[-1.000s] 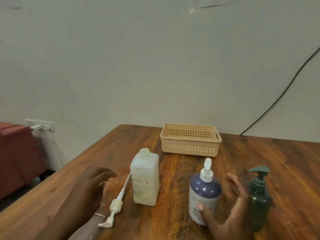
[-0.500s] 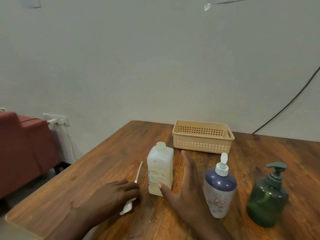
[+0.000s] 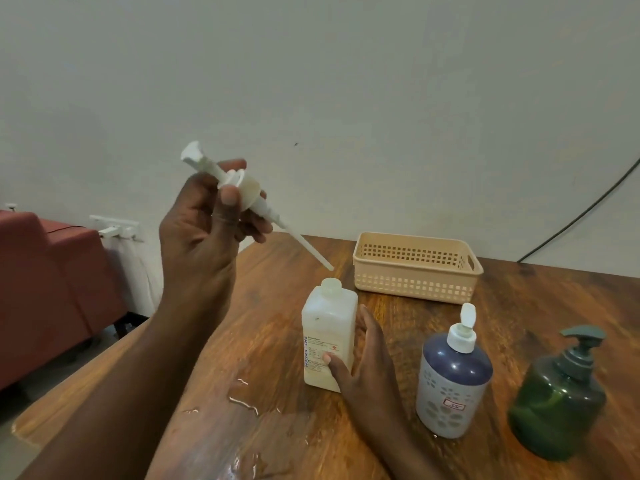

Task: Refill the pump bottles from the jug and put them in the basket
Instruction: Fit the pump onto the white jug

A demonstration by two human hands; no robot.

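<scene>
While the left hand [image 3: 207, 216] holds a white pump [image 3: 242, 188] raised in closed fingers, the right hand [image 3: 367, 358] grips an uncapped white bottle [image 3: 329, 327] upright on the surface [image 3: 519, 306]. Two pump bottles stand right; basket [image 3: 415, 268] behind.

I see a white pump [image 3: 239, 188], cream bottle [image 3: 329, 337], peach perforated basket [image 3: 415, 268], navy-and-white flowered bottle [image 3: 453, 382], and dark green bottle [image 3: 557, 400].

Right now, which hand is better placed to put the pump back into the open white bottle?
Left. The left hand holds the pump, tube tip just above the white bottle; the right hand grips that bottle.
</scene>
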